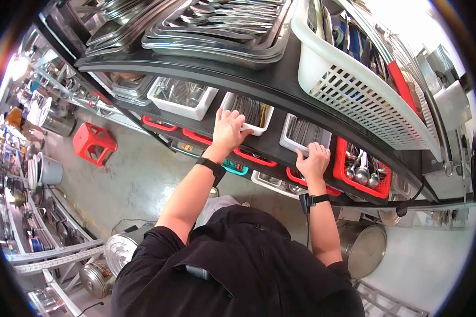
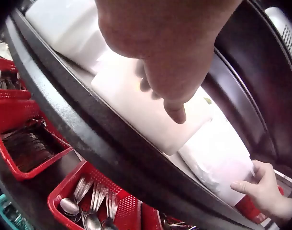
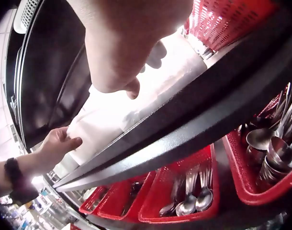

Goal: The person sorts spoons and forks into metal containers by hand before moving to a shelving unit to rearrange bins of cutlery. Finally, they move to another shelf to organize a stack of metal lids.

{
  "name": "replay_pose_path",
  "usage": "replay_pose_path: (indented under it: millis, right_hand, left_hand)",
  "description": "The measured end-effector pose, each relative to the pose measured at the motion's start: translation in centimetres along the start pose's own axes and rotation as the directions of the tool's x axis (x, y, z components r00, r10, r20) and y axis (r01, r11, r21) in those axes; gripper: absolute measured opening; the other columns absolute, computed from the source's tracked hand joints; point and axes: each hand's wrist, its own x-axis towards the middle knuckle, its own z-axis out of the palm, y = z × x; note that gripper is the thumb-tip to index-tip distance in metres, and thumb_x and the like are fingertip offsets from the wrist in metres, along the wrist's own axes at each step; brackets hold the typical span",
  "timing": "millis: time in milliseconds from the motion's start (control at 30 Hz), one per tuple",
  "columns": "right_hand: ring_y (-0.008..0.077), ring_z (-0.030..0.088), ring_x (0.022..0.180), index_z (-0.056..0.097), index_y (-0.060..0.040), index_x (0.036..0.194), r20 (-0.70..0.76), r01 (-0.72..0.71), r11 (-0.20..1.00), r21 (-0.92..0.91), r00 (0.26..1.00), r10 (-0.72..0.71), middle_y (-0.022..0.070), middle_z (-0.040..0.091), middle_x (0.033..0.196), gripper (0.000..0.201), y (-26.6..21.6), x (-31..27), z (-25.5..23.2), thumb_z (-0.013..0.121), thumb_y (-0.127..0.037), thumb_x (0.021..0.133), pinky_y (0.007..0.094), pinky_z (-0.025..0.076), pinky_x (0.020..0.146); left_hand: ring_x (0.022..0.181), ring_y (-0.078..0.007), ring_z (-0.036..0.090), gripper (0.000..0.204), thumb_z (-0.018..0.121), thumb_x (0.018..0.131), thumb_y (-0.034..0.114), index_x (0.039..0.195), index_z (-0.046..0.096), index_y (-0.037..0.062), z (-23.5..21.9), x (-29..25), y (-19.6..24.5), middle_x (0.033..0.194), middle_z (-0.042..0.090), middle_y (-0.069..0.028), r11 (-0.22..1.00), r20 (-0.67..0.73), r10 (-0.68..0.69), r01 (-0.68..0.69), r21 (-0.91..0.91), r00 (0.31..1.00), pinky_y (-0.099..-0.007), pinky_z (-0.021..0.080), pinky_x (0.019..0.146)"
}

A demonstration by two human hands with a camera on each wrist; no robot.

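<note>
My left hand (image 1: 228, 129) grips the front left rim of a white bin (image 1: 259, 129) packed with slim metal utensils and something yellow along one side. To the right, my right hand (image 1: 314, 161) holds the front rim of a second pale bin (image 1: 293, 145), also filled with thin metal pieces standing in rows. Both bins sit on a black shelf (image 1: 195, 124). The right wrist view has the left hand (image 3: 57, 143) with its thumb in front of the bin wall. In the left wrist view, the right hand (image 2: 263, 189) pinches the second bin's corner.
Another white bin (image 1: 193, 112) of utensils stands left, and a red basket (image 1: 383, 191) of ladles right. Overhead, a shelf bears metal trays (image 1: 232, 52) and a large white basket (image 1: 349, 105). Red baskets (image 2: 131, 211) of cutlery line the level below. A red stool (image 1: 92, 138) stands behind left.
</note>
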Motion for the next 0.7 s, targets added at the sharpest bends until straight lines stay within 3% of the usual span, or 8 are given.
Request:
replay_pose_path:
  millis: [233, 333, 367, 400, 533, 567, 633, 700]
  right_hand:
    - [0.034, 0.061, 0.088, 0.059, -0.0075, 0.08, -0.004, -0.012, 1.0, -0.017, 1.0, 0.012, 0.0112, 0.061, 0.086, 0.033, -0.2, -0.1, -0.3, 0.084, -0.029, 0.077, 0.047, 0.044, 0.082]
    - [0.0333, 0.058, 0.092, 0.059, -0.0072, 0.082, -0.011, -0.016, 1.0, -0.024, 1.0, 0.016, 0.0111, 0.059, 0.089, 0.033, -0.4, -0.3, -0.3, 0.084, -0.029, 0.078, 0.0463, 0.044, 0.085]
    - [0.0348, 0.059, 0.103, 0.064, -0.0051, 0.093, 0.053, -0.038, 0.999, -0.037, 0.998, 0.04, 0.0134, 0.061, 0.102, 0.033, -0.5, -0.5, -0.7, 0.084, -0.027, 0.079, 0.0476, 0.045, 0.094]
    - [0.0363, 0.058, 0.109, 0.066, -0.0045, 0.104, 0.0, -0.022, 0.999, -0.047, 1.0, 0.022, 0.0147, 0.062, 0.11, 0.037, -0.9, -0.5, -0.9, 0.084, -0.026, 0.079, 0.0486, 0.043, 0.1]
    - [0.0398, 0.056, 0.124, 0.063, -0.0043, 0.131, -0.068, -0.017, 0.989, -0.145, 0.998, 0.007, 0.0179, 0.061, 0.13, 0.059, -4.3, -0.2, -2.1, 0.083, -0.021, 0.078, 0.0518, 0.04, 0.111]
    - [0.0398, 0.056, 0.124, 0.063, -0.0043, 0.131, -0.069, -0.023, 0.988, -0.151, 0.998, 0.012, 0.0179, 0.061, 0.13, 0.059, -5.5, 0.3, -1.7, 0.083, -0.021, 0.078, 0.0518, 0.04, 0.111]
    - [0.0394, 0.056, 0.124, 0.063, -0.0052, 0.132, -0.1, 0.078, 0.996, 0.044, 0.992, -0.074, 0.0175, 0.062, 0.128, 0.061, -8.6, 1.5, -0.5, 0.083, -0.021, 0.077, 0.0524, 0.041, 0.109]
    - [0.038, 0.057, 0.121, 0.064, -0.0043, 0.129, -0.057, 0.132, 0.986, 0.1, 0.99, -0.126, 0.0165, 0.063, 0.125, 0.058, -12.8, 3.8, 0.3, 0.084, -0.023, 0.078, 0.0512, 0.043, 0.107]
  left_hand:
    - [0.112, -0.0337, 0.06, 0.039, 0.082, 0.085, 0.035, 0.11, 0.065, 0.0106, -1.0, -0.4, -0.2, 0.107, 0.062, -0.0088, 0.998, 0.079, 0.056, -0.056, 0.0, 0.995, -0.0598, 0.032, 0.12]
    - [0.134, -0.0349, 0.053, 0.063, 0.081, 0.086, 0.033, 0.14, 0.055, 0.0111, -2.0, -0.8, -1.1, 0.138, 0.057, -0.0122, 0.989, 0.139, 0.129, -0.117, -0.096, 0.982, -0.0617, 0.026, 0.125]
    - [0.139, -0.0353, 0.05, 0.067, 0.08, 0.086, 0.031, 0.144, 0.053, 0.0108, -2.5, -0.9, -1.6, 0.146, 0.055, -0.0133, 0.977, 0.108, 0.174, -0.157, -0.148, 0.979, -0.0621, 0.026, 0.125]
    - [0.144, -0.036, 0.046, 0.071, 0.08, 0.086, 0.027, 0.147, 0.05, 0.0089, -3.0, -1.2, -2.2, 0.155, 0.049, -0.0145, 0.958, 0.098, 0.2, -0.174, -0.229, 0.975, -0.0619, 0.029, 0.124]
    - [0.142, -0.0385, 0.049, 0.064, 0.08, 0.085, 0.02, 0.142, 0.054, 0.0067, -6.6, -2.8, -5.8, 0.149, 0.054, -0.0167, 0.96, -0.026, 0.133, -0.135, -0.244, 0.991, -0.058, 0.035, 0.122]
    - [0.135, -0.0384, 0.054, 0.059, 0.081, 0.083, 0.019, 0.136, 0.059, 0.0075, -7.4, -2.9, -7.4, 0.141, 0.059, -0.0162, 0.931, -0.1, 0.074, -0.105, -0.35, 0.992, -0.0561, 0.041, 0.115]
    - [0.126, -0.0371, 0.057, 0.056, 0.083, 0.081, 0.019, 0.131, 0.061, 0.0084, -9.6, -3.1, -11.1, 0.133, 0.061, -0.0145, 0.983, -0.171, 0.054, -0.083, -0.162, 0.984, -0.053, 0.045, 0.105]
    - [0.119, -0.0363, 0.058, 0.055, 0.084, 0.08, 0.022, 0.129, 0.062, 0.0088, -11.4, -2.9, -15.0, 0.127, 0.062, -0.0135, 0.998, -0.173, 0.001, -0.011, -0.057, 0.985, -0.0504, 0.045, 0.1]
